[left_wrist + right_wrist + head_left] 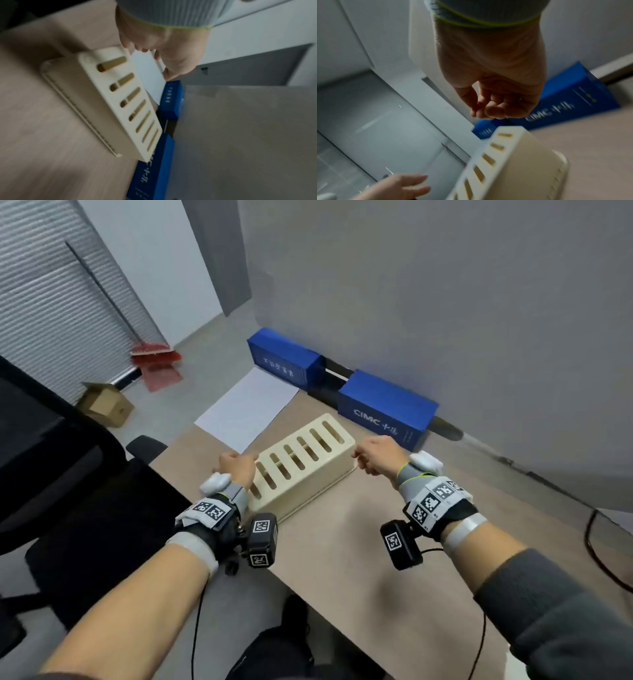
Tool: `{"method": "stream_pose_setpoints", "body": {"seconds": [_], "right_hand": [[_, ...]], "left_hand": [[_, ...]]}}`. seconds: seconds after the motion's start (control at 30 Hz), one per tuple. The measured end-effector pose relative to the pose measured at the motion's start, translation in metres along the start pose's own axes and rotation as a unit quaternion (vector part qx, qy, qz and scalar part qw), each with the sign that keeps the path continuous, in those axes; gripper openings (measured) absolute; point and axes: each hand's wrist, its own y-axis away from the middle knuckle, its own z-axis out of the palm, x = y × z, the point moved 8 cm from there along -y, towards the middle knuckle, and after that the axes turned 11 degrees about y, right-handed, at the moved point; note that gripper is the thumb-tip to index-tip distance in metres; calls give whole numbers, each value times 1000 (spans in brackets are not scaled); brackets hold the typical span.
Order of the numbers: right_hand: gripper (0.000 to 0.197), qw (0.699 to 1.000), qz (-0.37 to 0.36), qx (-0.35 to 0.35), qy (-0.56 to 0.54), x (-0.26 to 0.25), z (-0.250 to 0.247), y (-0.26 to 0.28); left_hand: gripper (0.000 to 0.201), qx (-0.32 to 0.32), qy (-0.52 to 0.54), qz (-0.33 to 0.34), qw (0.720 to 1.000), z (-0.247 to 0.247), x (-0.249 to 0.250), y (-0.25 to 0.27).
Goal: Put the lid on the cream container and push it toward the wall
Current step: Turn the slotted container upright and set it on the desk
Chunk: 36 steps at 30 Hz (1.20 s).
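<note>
Nearest the camera, two bare forearms reach out over a tan wood-grain table (346,549), each wrist wrapped in a marker-covered strap with a small black camera block hanging beneath it.

The left hand (238,469) sits at the near-left end of the cream container (305,463); the right wrist view shows its fingers held out fairly straight and loosely spread, just beside that end. Whether they actually touch the plastic cannot be told (the pictures are blurred here).

The right hand (376,455) hangs at the far-right end of the container, fingers curled loosely inward with nothing between them, near the corner but apparently just clear of it.

The container is a long cream box lying at a diagonal in the middle of the table. Its slotted lid (301,448) is on top, a row of oblong openings running along its length, and a thin flange shows around the base.

Beyond its left end lies a white sheet of paper (248,409), partly overhanging the table edge.

Farther back, two blue boxes (387,409) stand in a line against the grey wall (428,302), a dark gap between them; the right one reads "CIMC". The container is near them but apart.

On the floor to the far left sit a cardboard box (106,405) and a red broom (156,354).
</note>
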Motion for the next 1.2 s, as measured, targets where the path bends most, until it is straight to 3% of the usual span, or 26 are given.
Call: {"method": "stream_pose_setpoints", "body": {"seconds": [0.13, 0.2, 0.27, 0.4, 0.53, 0.6, 0.73, 0.83, 0.87, 0.9, 0.97, 1.0, 1.1, 1.2], "right_hand": [[11, 996, 37, 44, 66, 13, 22, -35], [40, 991, 51, 73, 99, 12, 32, -51], [57, 992, 50, 79, 81, 8, 42, -60], [53, 997, 44, 59, 22, 15, 60, -79], [97, 996, 73, 52, -1, 32, 58, -89], [108, 995, 96, 37, 6, 47, 55, -91], [107, 990, 131, 45, 32, 64, 34, -84], [84, 987, 146, 72, -10, 56, 5, -48], [67, 985, 149, 80, -31, 49, -4, -32], [51, 985, 145, 83, -47, 43, -11, -20], [42, 984, 131, 105, -67, 44, -29, -7], [50, 981, 128, 129, -74, 47, -43, 3], [62, 970, 142, 174, -96, 63, -71, 22], [78, 961, 173, 182, -118, 80, -87, 37]], "left_hand": [[55, 1, 27, -96, 995, -7, -34, -20], [36, -57, 34, -138, 988, -1, -43, -23], [25, -95, 30, -173, 980, 5, -50, -28], [49, -160, 50, -192, 967, 17, -51, -34], [35, -172, 38, -204, 963, 18, -48, -31], [30, -181, 32, -201, 962, 20, -42, -25], [54, -195, 49, -212, 956, 39, -49, -32], [118, -167, 47, -221, 960, 63, -88, -74], [125, -146, 51, -210, 966, 72, -100, -94], [123, -138, 58, -187, 971, 78, -110, -113], [122, -159, 60, -164, 972, 92, -110, -114], [124, -178, 67, -161, 969, 101, -99, -95], [102, -262, 100, -174, 944, 130, -74, -49], [90, -265, 116, -177, 941, 137, -60, -20]]}}
